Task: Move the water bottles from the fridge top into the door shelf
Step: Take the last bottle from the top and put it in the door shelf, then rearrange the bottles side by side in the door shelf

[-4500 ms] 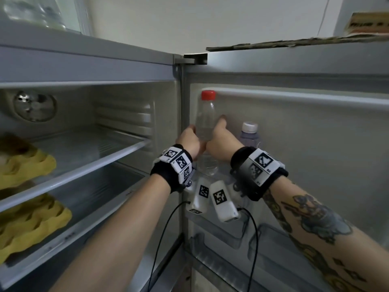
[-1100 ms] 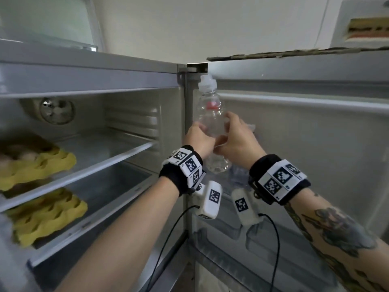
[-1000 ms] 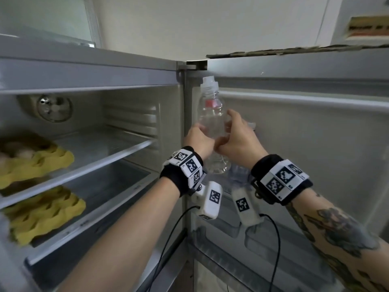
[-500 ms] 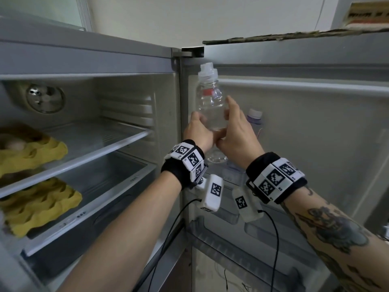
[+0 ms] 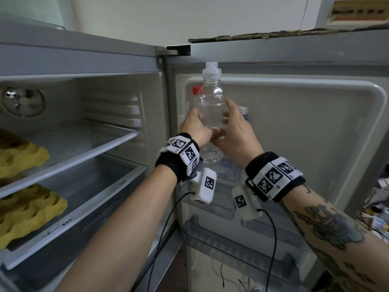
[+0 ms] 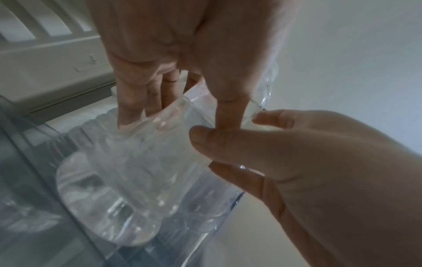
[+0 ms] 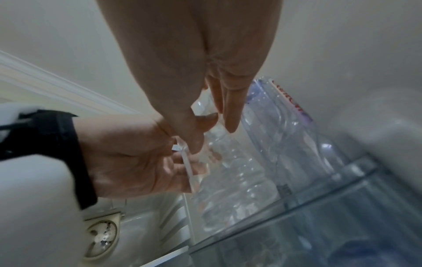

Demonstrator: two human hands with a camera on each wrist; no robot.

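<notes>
Bottle in hand: a clear plastic water bottle (image 5: 211, 106) with a white sports cap is held upright in front of the open fridge door, its base above the door shelf (image 5: 228, 177).
Grip, left: the left hand (image 5: 195, 131) is wrapped round the bottle's lower half, fingers curled behind it and thumb across the front.
Grip, right: the right hand (image 5: 235, 133) is closed on the same bottle from the other side, its thumb touching the left thumb (seen plainly in the left wrist view).
Look: the wall is ribbed and fully see-through; a little water is seen at the base.
Behind the grip: a red-capped bottle (image 5: 196, 90) stands just left of the held one, showing partly through it.
Right of the grip: a bluish bottle (image 5: 244, 111) with a pale cap stands in the shelf, mostly hidden by the right hand.
Hard to make out: whether the held bottle's base touches the shelf edge cannot be told.
Left of the grip: yellow egg trays (image 5: 23, 159) lie on the fridge shelves, cut off at the frame edge.
</notes>
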